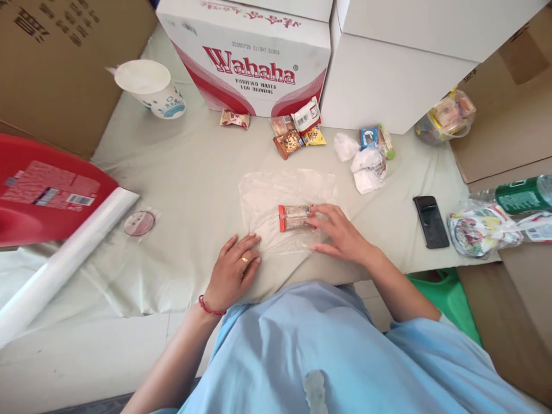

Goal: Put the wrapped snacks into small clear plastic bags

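Observation:
Two small red-ended snack packets (295, 218) lie side by side on a clear plastic sheet (257, 192) spread over the cloth-covered table. My right hand (340, 234) comes in from the right with its fingers apart, the fingertips at the packets' right end; it is not closed around them. Resting flat by the sheet's lower left edge is my left hand (236, 269), fingers extended and holding nothing. It wears a gold ring and a red cord bracelet (210, 307).
Wahaha carton (263, 63) and white box (383, 80) line the back, with wrapped snacks (297, 132) and white-wrapped bundles (366, 164) before them. A paper cup (150, 89), red jug (52, 190), film roll (64, 267) and round packet (139, 223) stand left; a phone (431, 222) lies right.

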`<state>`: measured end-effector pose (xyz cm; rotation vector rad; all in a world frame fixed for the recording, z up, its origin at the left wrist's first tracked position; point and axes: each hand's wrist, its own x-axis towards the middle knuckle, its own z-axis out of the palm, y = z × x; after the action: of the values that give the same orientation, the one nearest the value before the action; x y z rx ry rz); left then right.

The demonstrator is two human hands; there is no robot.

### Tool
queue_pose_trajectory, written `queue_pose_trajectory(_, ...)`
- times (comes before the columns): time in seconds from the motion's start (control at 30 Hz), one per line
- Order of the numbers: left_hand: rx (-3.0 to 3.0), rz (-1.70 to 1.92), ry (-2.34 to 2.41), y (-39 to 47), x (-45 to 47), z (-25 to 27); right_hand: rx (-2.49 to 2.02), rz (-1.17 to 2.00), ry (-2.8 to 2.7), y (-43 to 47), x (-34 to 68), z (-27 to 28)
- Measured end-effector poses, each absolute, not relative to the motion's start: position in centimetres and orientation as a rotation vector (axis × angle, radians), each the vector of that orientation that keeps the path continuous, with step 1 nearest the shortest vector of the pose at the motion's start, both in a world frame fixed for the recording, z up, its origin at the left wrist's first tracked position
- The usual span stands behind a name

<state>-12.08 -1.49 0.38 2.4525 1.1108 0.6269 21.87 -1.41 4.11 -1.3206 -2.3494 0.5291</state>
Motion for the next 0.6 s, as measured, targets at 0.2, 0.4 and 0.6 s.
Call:
queue_pose_trajectory(0.2,2.394,0.595,1.121,-0.2,-12.3,0.9,-1.403,0.528,-2.255,-6.6,24.5,2.6)
queue_pose_trajectory(0.4,2.434,0.633,1.142,0.8,-12.5,2.0,-1.407,0.655,-2.069,-2.0,25.6,5.3)
queue_pose_trajectory(0.6,2.557,0.814,1.377,1.3,-10.6,3.6,-1.714,0.376,-2.077,9.1,24.5,4.4)
